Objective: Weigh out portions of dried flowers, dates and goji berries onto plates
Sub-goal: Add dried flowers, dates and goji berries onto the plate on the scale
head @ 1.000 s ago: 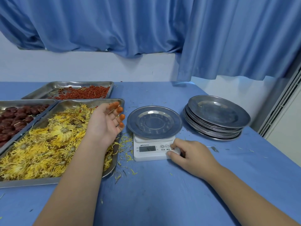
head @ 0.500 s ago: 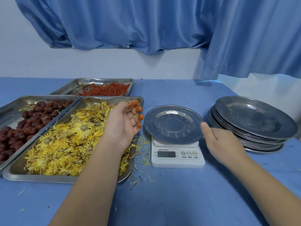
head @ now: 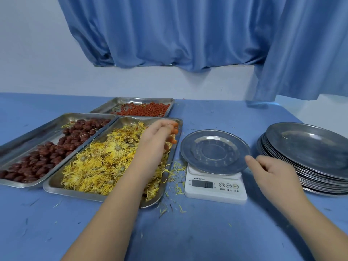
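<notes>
No portion is weighed yet: the plate (head: 214, 151) on the scale (head: 207, 194), frame centre, sits bare. Left hand (head: 156, 140) curls over the dried flowers (head: 98, 162), grip unclear; right hand (head: 271, 174) hangs loose beside the plate, holding nothing.

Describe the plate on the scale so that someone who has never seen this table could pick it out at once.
On the blue table, right of the three trays, stands a white digital scale. The round steel plate rests on it. Unlike the stacked plates further right, it sits alone, raised and empty.
</notes>
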### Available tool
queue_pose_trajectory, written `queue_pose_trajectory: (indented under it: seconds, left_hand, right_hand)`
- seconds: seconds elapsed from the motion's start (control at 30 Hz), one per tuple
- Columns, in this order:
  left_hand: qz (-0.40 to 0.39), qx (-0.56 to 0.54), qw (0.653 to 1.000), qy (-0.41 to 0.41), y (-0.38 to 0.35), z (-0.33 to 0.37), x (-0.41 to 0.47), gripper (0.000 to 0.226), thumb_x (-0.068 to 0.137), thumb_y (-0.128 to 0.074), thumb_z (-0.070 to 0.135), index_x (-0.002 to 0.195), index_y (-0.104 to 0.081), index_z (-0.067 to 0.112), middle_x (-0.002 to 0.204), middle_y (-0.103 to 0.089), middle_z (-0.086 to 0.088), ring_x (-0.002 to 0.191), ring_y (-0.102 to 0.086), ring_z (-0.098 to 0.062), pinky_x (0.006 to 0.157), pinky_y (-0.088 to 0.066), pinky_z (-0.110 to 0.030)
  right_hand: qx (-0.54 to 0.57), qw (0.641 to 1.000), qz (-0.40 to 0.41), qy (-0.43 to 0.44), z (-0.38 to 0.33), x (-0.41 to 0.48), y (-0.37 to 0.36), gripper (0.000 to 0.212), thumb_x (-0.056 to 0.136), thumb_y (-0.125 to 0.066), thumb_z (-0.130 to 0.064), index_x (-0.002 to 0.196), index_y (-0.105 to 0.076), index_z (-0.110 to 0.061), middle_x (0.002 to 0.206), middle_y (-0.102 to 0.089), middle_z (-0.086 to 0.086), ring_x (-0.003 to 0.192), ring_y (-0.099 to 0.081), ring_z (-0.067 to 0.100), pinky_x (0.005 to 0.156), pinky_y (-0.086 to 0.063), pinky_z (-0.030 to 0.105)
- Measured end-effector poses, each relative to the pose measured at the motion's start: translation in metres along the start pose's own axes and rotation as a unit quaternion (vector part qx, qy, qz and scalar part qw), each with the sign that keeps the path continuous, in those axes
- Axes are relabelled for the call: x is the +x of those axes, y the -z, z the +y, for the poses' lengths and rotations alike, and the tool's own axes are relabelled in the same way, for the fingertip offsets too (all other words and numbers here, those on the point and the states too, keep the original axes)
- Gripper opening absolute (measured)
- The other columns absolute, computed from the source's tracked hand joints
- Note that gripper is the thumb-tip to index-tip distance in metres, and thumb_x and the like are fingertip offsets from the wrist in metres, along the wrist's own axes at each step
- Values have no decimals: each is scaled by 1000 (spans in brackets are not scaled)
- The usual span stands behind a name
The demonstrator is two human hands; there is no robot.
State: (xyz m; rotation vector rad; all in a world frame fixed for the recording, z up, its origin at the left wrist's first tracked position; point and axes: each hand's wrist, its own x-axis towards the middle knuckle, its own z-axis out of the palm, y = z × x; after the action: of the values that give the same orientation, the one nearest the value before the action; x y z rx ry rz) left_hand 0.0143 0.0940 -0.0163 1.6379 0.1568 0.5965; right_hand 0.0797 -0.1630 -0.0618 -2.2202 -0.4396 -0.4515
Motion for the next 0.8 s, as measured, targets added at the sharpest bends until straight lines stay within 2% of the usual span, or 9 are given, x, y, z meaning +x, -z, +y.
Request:
queue_pose_trajectory:
  seconds: [0.07,0.13,0.23,0.3,0.37,0.43,0.53,0.67,0.8]
  left_hand:
    - [4,130,991,-34,19,7,1,17,90,-51,38,91,-68,42,88,-70,11,70,-64,-10,60,-51,-26]
    - [-1,274,960,-61,41,18,7,13,91,-51,42,94,-63,44,85,-67,13,67,-62,-5,54,-50,-18]
    - [-22,437,898,-41,76,27,22,16,94,-52,39,108,-59,35,99,-64,17,79,-62,-5,71,-53,-30]
    - [-62,540,840,-1,95,26,30,26,94,-53,38,118,-58,28,111,-64,6,87,-63,-11,84,-54,-38]
    - [-110,614,780,44,110,22,36,33,92,-56,38,123,-57,28,120,-61,-1,97,-60,-15,93,-50,-38]
    - [-142,642,749,85,119,18,39,38,89,-62,37,126,-56,30,123,-59,-2,100,-56,-16,92,-47,-34]
    - [-158,641,743,111,126,12,43,46,84,-70,30,128,-55,31,124,-56,0,103,-54,-17,87,-44,-31]
    - [-137,602,781,93,132,7,47,42,82,-71,18,121,-61,29,108,-62,6,92,-61,-12,80,-53,-32]
    - [-116,551,824,66,140,9,47,29,84,-70,33,112,-63,34,95,-65,10,76,-64,-8,66,-50,-26]
  right_hand:
    - [14,1000,0,4,0,0,2,53,91,-57,-33,51,-27,-15,43,-30,-5,45,-26,12,50,-27,33]
    - [24,1000,-2,9,-2,0,3,53,90,-57,-32,51,-27,-16,43,-31,-4,45,-26,12,50,-27,33]
    - [25,999,-14,17,-8,-1,2,52,89,-58,-32,50,-28,-15,43,-29,-5,45,-25,12,50,-26,33]
    - [22,999,-23,21,-8,-2,1,51,89,-59,-31,51,-29,-14,44,-28,-5,45,-26,12,49,-26,33]
    - [26,999,-27,20,-8,-3,1,51,89,-59,-31,51,-29,-14,44,-27,-5,45,-27,12,50,-26,33]
    - [30,999,-27,18,-7,-2,2,51,89,-60,-30,51,-28,-15,43,-27,-5,45,-27,12,50,-26,33]
    - [26,999,-32,18,-8,-1,3,51,89,-59,-30,51,-29,-13,44,-28,-5,46,-26,13,50,-26,33]
    - [20,998,-47,24,-10,-2,1,51,89,-59,-31,55,-35,-2,46,-30,-2,48,-28,17,50,-27,32]
    - [21,998,-45,31,-10,-2,3,51,89,-59,-30,55,-35,-2,45,-29,-4,46,-27,12,49,-27,32]
